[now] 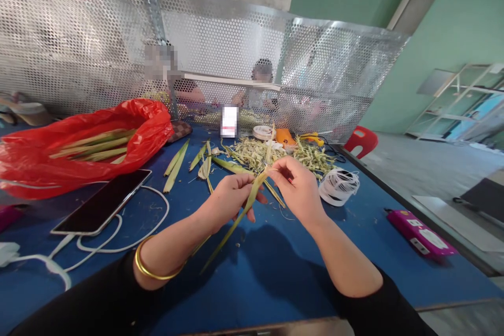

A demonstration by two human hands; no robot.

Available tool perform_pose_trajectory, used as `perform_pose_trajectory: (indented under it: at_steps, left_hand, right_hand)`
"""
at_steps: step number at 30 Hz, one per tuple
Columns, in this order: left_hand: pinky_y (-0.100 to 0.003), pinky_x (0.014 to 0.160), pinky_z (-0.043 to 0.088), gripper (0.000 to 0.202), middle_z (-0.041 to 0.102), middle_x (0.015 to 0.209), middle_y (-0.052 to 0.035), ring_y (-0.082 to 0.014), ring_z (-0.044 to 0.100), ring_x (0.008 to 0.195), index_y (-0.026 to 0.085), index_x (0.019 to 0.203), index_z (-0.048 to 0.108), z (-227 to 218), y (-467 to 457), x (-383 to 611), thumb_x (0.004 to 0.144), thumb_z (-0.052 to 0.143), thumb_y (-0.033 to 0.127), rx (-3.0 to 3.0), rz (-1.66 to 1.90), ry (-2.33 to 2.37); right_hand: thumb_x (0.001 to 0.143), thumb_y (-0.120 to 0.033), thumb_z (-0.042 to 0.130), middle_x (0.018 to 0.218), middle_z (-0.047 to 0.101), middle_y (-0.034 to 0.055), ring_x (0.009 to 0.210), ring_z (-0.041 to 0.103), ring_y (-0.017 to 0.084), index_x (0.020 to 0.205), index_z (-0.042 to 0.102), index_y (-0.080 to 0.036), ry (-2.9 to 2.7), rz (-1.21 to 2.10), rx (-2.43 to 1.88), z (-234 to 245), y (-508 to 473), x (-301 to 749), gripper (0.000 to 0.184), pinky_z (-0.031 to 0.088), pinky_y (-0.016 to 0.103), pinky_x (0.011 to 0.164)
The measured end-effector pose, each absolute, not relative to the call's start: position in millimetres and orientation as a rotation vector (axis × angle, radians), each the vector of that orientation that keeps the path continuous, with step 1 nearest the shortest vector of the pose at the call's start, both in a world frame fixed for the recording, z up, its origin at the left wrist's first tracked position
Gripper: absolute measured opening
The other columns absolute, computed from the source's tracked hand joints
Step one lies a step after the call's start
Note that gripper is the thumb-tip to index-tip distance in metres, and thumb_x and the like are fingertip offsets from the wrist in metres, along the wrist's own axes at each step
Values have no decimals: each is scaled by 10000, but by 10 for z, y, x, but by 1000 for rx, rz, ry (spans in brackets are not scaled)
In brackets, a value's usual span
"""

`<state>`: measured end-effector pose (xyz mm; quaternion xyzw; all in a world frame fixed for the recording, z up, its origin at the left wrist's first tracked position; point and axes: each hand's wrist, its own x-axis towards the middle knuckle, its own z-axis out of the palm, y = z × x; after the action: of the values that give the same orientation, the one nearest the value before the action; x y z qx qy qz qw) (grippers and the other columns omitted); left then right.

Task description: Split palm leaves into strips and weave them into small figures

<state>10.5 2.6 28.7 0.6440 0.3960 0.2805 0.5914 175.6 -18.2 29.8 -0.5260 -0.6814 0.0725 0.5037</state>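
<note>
Between my two hands runs a long green-yellow leaf strip [252,195], its narrow tail hanging down toward the table's front. My left hand [232,194] grips the strip around its middle, with some fingers curled behind it. At the strip's upper end, my right hand [295,181] pinches it between thumb and fingertips. Just beyond the hands lies a heap of short pale leaf pieces [246,152]. Several loose husk-like leaves [176,165] rest on the blue table [275,283] to the left of the heap.
A red plastic bag [153,126] with long leaves inside stands at left, beside a tablet [104,205] with a white cable. At right are a spool of white cord [339,187] and a purple packet [421,233]. A perforated metal screen [224,37] closes the back; people sit behind it.
</note>
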Motion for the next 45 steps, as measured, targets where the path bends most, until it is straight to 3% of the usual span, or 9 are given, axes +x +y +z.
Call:
perform_pose_trajectory:
  at_steps: [4,8,13,18,21,25,32,38,45]
  left_hand:
    - [-147,319,255,166,707,853,-15,-67,583,419,192,869,559,299,6,111,830,469,326,1509,637,905]
    - [-153,338,256,159,706,844,-13,-65,574,421,189,880,566,331,-17,121,825,486,313,1479,631,919]
    - [-202,448,376,223,707,777,-29,-75,554,417,165,875,596,360,-30,133,861,439,322,1384,662,862]
    - [-207,449,357,368,706,774,-49,-75,524,414,146,840,626,320,-13,127,851,452,470,1386,669,867]
    - [-189,463,354,276,675,693,-16,-53,487,401,142,826,632,274,17,126,823,533,400,1424,644,885]
    - [-174,428,340,212,615,614,6,-49,462,383,134,794,617,266,81,105,854,500,301,1380,711,940]
    - [-159,328,258,157,528,603,30,-24,343,335,126,807,582,428,219,-38,874,454,186,1146,905,973]
    - [-158,334,216,156,495,605,33,-14,320,337,119,832,564,472,269,-112,893,436,184,1082,990,980]
    - [-164,335,196,150,489,607,37,-12,308,335,122,831,575,448,282,-107,886,447,176,1049,991,980]
  right_hand:
    - [779,-256,589,948,634,47,701,600,139,748,523,-197,-1535,427,-1216,272,-138,1759,94,480,274,657]
    - [783,-251,582,820,663,22,674,627,148,751,509,-202,-1468,630,-1178,254,-120,1753,94,493,277,639]
    - [759,-240,610,715,644,2,618,608,140,732,527,-193,-1461,544,-1210,256,-125,1756,99,475,265,605]
    - [755,-230,626,653,621,-20,594,601,129,714,527,-191,-1484,482,-1220,241,-131,1738,113,456,246,586]
    - [751,-238,630,656,623,-18,599,608,130,721,526,-189,-1475,527,-1188,229,-111,1737,119,462,247,597]
    - [789,-341,592,790,654,8,624,632,136,861,552,-192,-1472,568,-1270,248,-43,1846,170,471,259,607]
    - [747,-300,650,736,678,74,770,635,224,648,637,-177,-2031,91,-2247,149,57,1964,159,391,274,607]
    - [748,-177,580,744,687,114,762,645,243,671,653,-157,-1999,125,-2285,66,76,1949,108,380,277,599]
    - [845,-222,447,757,653,58,698,590,172,854,593,-179,-1843,148,-2059,179,74,2039,153,367,250,596]
